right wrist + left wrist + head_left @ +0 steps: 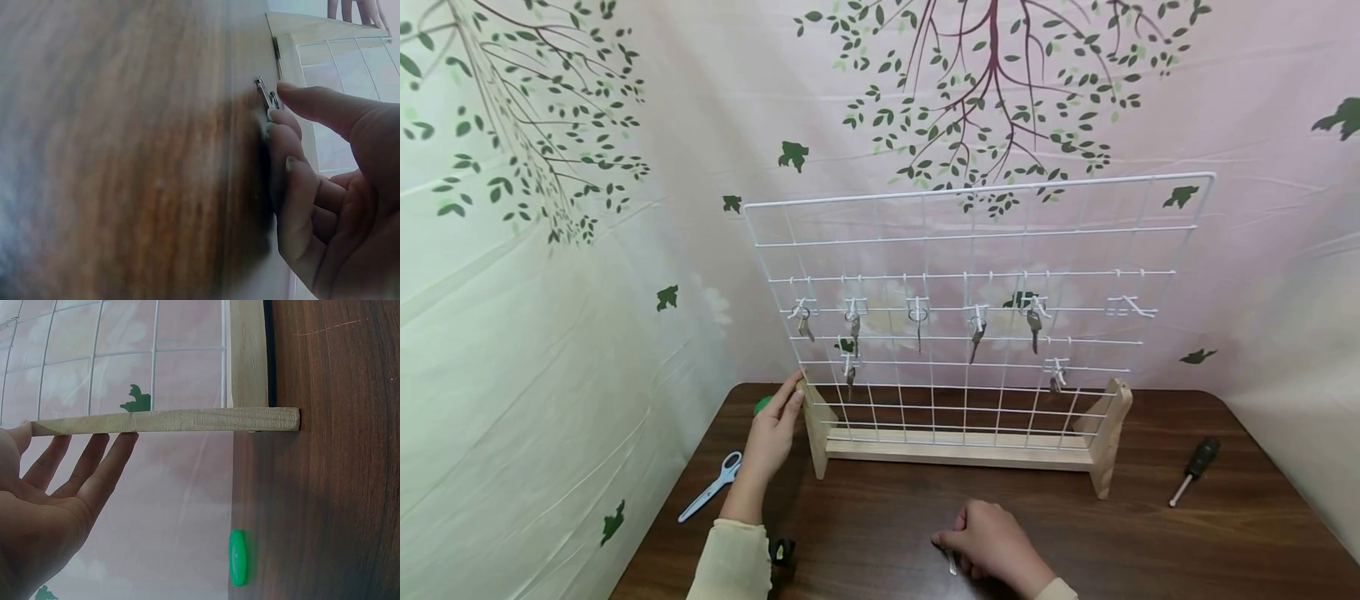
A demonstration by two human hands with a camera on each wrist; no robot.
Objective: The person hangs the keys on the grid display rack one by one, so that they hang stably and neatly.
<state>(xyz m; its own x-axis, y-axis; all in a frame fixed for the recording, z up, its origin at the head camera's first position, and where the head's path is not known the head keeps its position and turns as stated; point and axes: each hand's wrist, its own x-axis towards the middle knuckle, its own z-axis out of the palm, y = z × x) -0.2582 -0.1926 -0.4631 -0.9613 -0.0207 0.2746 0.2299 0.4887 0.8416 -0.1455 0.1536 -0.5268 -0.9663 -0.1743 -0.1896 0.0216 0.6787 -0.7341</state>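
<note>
My left hand (771, 437) touches the wooden left side post (816, 425) of a white wire grid rack (951, 364). In the left wrist view, its nearly straight fingers (100, 469) rest against the post's outer face, with the thumb at the post's end. Low over the table in front of the rack, my right hand (992, 542) pinches a small silver key (267, 94) between thumb and index finger; the fingers partly hide it. Several keys on rings, such as one key (977, 337), hang from white hooks on the grid. The upper right hook (1131, 307) holds none.
Light blue scissors (715, 487) lie on the table's left side, and a dark-handled screwdriver (1197, 468) lies on the right. Behind the left post is a green round object (237, 557). A small black object (781, 552) sits near the left sleeve. Leaf-patterned cloth (715, 125) surrounds the table.
</note>
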